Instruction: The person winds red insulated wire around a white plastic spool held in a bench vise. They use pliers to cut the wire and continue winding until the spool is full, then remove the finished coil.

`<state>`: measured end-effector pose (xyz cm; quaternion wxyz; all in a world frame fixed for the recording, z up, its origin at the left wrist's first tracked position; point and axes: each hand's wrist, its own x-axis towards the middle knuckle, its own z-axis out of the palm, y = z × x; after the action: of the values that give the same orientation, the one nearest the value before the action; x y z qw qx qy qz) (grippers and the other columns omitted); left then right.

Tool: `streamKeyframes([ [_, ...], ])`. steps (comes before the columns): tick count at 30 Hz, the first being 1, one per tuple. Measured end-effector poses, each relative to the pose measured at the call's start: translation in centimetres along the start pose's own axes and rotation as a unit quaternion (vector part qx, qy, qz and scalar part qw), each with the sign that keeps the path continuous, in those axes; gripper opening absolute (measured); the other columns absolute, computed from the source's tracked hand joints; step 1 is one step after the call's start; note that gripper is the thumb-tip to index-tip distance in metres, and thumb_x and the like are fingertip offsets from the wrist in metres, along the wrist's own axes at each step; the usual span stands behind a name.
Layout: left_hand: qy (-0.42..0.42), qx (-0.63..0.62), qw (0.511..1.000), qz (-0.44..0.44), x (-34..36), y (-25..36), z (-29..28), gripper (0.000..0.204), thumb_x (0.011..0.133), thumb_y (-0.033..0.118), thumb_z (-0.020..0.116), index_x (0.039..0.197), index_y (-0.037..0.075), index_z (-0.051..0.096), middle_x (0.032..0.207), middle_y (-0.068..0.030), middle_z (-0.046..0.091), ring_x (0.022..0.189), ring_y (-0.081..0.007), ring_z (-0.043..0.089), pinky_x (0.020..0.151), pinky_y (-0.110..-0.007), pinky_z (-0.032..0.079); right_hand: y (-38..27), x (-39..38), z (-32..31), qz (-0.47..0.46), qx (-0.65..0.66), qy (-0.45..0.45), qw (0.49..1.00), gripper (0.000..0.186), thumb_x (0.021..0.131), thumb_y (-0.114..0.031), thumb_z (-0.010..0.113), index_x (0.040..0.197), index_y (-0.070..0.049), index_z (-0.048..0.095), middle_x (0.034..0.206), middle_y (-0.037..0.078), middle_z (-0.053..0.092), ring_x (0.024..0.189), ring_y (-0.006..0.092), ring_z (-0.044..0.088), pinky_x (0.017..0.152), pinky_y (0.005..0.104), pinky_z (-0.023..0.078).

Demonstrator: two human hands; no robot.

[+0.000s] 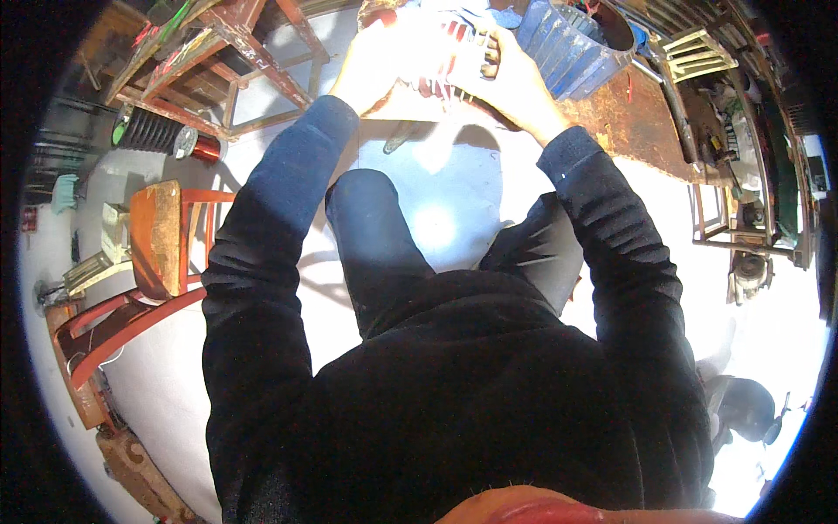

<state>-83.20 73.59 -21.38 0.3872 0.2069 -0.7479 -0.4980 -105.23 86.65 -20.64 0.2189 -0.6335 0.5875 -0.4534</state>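
Note:
At the top of the head view, strong glare washes out much of my work area. My left hand (pixel 374 63) reaches in beside a part with red and pale stripes (pixel 445 57), its fingers lost in the brightness. On the other side of that part, my right hand (pixel 506 79) has its fingers curled in against it. The part's exact kind cannot be made out. Just right of my right hand lies a blue ribbed casing (pixel 567 48), tilted, with its open end facing the upper right.
A worn brown tabletop (pixel 624 118) extends to the right. Wooden frames (pixel 236 52) stand at the upper left, above a dark wire spool (pixel 157 129) and a copper-coloured one (pixel 206 145). A red wooden chair (pixel 157 293) stands at the left. Metal racks (pixel 759 175) line the right.

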Motion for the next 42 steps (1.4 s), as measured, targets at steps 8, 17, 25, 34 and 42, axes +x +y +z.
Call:
streamKeyframes([
  [8,0.107,0.444,0.865,0.210,-3.6,0.7,1.2,0.028,0.097,0.019,0.070,0.121,0.004,0.068,0.115,-0.0110,0.072,0.108,-0.0247,0.067,0.097,-0.037,0.054,-1.6,-0.1,-0.1,-0.058,-0.131,0.029,0.989,0.088,0.080,-0.035,0.089,0.151,-0.012,0.043,0.130,0.018,0.067,0.118,0.0263,0.068,0.100,0.0367,0.056],
  [17,0.131,0.351,0.914,0.156,-3.5,0.5,3.0,0.030,0.096,0.025,0.069,0.118,0.005,0.071,0.111,-0.0096,0.073,0.100,-0.0258,0.067,0.095,-0.037,0.053,-1.9,0.1,-0.1,-0.069,-0.155,0.030,0.985,0.096,0.077,-0.044,0.086,0.155,-0.011,0.039,0.125,0.025,0.064,0.111,0.0378,0.069,0.096,0.0414,0.058],
  [25,0.162,0.135,0.968,0.138,-1.3,2.1,3.3,0.026,0.097,0.018,0.069,0.117,0.003,0.072,0.108,-0.0102,0.075,0.096,-0.0193,0.072,0.085,-0.031,0.058,-3.4,-0.4,-0.2,-0.036,-0.169,0.011,0.985,0.088,0.080,-0.038,0.085,0.152,-0.010,0.044,0.126,0.023,0.063,0.114,0.0379,0.067,0.098,0.0416,0.056],
  [34,0.023,-0.103,0.987,-0.121,-0.3,2.8,-0.1,0.030,0.099,0.017,0.065,0.124,0.000,0.069,0.096,-0.0046,0.071,0.083,-0.0129,0.066,0.066,-0.027,0.055,-2.9,-0.3,-0.6,-0.061,-0.184,0.018,0.981,0.088,0.077,-0.037,0.088,0.150,-0.012,0.047,0.132,0.023,0.062,0.117,0.0365,0.066,0.101,0.0423,0.054],
  [42,0.029,0.020,0.988,-0.153,1.8,2.0,-0.7,0.028,0.103,0.020,0.061,0.123,0.002,0.071,0.076,-0.0042,0.069,0.049,-0.0056,0.053,0.040,-0.023,0.039,-1.5,-0.3,0.0,-0.053,-0.109,0.036,0.992,0.086,0.079,-0.035,0.088,0.149,-0.009,0.045,0.126,0.023,0.065,0.113,0.0345,0.069,0.097,0.0405,0.057],
])
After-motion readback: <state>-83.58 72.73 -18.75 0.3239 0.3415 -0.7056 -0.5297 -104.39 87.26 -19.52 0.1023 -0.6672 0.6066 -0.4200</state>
